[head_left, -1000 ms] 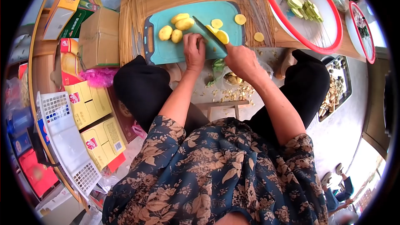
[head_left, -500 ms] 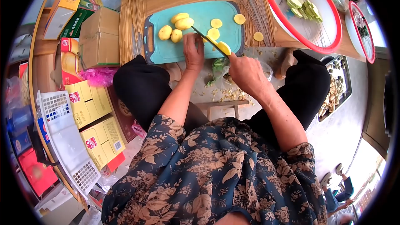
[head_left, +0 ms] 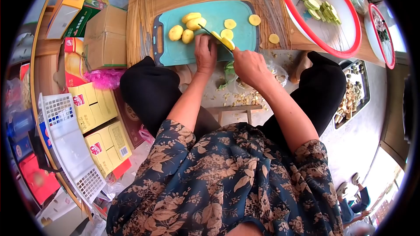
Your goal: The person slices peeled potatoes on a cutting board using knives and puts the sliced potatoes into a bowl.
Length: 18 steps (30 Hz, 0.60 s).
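My right hand (head_left: 250, 66) grips a kitchen knife (head_left: 202, 27) by its handle, the blade slanting up and left over the teal cutting board (head_left: 170, 54). Yellow potato slices (head_left: 228, 43) cling to the blade. Close to the blade's left side, my left hand (head_left: 204, 56) has its fingers curled down on a potato, mostly hidden beneath them. Several whole peeled potatoes (head_left: 176, 32) lie at the board's upper left. Round cut slices (head_left: 226, 34) rest right of the knife, one at the board's edge (head_left: 254, 19) and another on the wooden table (head_left: 274, 39).
Thin skewers (head_left: 269, 11) lie right of the board, more (head_left: 139, 30) to its left. A red-rimmed basin (head_left: 321, 48) holds green slices; a smaller bowl (head_left: 372, 30) stands beyond. Cardboard boxes (head_left: 105, 37) stack at left. A tray (head_left: 352, 91) of cut pieces sits at lower right.
My right hand with the knife has moved slightly left and up, nearer my left hand. The slices on the blade have shifted with it. My left hand stays nearly in place.
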{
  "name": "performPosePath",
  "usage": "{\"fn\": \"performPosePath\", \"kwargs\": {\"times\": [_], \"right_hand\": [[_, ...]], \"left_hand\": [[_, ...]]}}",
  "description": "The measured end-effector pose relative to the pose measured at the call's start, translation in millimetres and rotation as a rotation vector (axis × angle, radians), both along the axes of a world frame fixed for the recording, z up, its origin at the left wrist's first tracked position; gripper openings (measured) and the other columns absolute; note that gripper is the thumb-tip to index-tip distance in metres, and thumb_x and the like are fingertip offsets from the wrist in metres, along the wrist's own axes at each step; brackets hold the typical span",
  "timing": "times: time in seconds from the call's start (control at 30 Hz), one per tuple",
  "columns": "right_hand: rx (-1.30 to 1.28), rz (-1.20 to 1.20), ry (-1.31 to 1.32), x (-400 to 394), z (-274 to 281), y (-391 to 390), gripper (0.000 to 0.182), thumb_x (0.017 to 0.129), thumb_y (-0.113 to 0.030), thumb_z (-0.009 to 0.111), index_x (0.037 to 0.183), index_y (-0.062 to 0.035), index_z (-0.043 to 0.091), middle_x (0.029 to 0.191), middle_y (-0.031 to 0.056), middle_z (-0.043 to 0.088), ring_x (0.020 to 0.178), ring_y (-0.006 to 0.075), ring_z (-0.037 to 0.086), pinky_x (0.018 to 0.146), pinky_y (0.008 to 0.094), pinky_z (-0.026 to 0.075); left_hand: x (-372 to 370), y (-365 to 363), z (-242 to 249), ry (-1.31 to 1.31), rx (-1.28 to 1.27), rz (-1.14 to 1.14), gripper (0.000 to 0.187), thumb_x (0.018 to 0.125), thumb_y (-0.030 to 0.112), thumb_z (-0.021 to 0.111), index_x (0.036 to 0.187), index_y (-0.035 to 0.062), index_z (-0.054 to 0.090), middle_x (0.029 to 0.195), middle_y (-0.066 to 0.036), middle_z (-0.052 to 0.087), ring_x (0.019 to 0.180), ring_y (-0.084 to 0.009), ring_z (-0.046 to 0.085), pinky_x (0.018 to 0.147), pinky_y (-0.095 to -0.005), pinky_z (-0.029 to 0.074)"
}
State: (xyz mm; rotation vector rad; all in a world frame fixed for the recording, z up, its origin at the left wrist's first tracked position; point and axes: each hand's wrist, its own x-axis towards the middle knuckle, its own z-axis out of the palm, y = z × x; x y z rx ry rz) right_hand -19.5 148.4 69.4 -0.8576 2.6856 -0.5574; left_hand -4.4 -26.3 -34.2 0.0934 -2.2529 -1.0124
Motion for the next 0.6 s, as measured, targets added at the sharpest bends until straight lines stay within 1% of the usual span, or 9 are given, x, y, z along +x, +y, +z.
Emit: {"fn": "performPosePath", "kwargs": {"times": [0.07,0.2,0.27,0.43,0.6], "right_hand": [[0.024,-0.015,-0.097,-5.0,-4.5,-2.7,0.020,0.089,-0.008,0.052,0.106,-0.0006,0.058,0.076,0.0251,0.067,0.078,0.0456,0.067,0.074,0.0565,0.051],[0.018,-0.021,-0.135,-9.5,-0.3,2.7,0.019,0.088,-0.009,0.052,0.104,-0.0011,0.058,0.078,0.0256,0.067,0.080,0.0457,0.067,0.075,0.0567,0.051],[-0.003,-0.045,-0.067,-7.7,4.4,5.6,0.016,0.088,-0.006,0.052,0.100,0.0009,0.059,0.076,0.0238,0.068,0.075,0.0435,0.068,0.070,0.0541,0.053],[-0.043,-0.018,-0.065,4.0,28.2,14.5,0.016,0.089,-0.007,0.052,0.101,0.0009,0.058,0.072,0.0242,0.067,0.074,0.0443,0.067,0.070,0.0545,0.053],[-0.004,-0.009,-0.076,11.8,30.5,18.8,0.015,0.089,-0.007,0.052,0.101,0.0000,0.058,0.069,0.0229,0.066,0.072,0.0434,0.068,0.069,0.0541,0.053]], "left_hand": [[-0.1,-0.2,-0.8,0.005,-0.005,0.002,0.012,0.088,0.000,0.058,0.100,0.0013,0.059,0.102,-0.018,0.058,0.096,-0.0389,0.058,0.081,-0.0450,0.048],[0.7,0.5,-0.2,0.006,0.025,-0.008,0.014,0.088,-0.001,0.058,0.102,0.0018,0.059,0.102,-0.018,0.058,0.096,-0.0387,0.057,0.081,-0.0448,0.048],[1.3,0.1,0.6,0.009,0.009,-0.006,0.014,0.088,-0.001,0.058,0.101,0.0019,0.059,0.101,-0.018,0.057,0.095,-0.0386,0.057,0.081,-0.0448,0.048],[2.5,-0.6,-0.5,-0.027,0.001,0.016,0.013,0.088,-0.003,0.058,0.101,0.0016,0.058,0.099,-0.017,0.058,0.094,-0.0381,0.056,0.081,-0.0448,0.047],[2.8,0.4,-1.6,0.006,0.001,0.014,0.011,0.088,-0.002,0.058,0.100,0.0003,0.058,0.098,-0.017,0.058,0.093,-0.0380,0.056,0.080,-0.0447,0.047]]}}
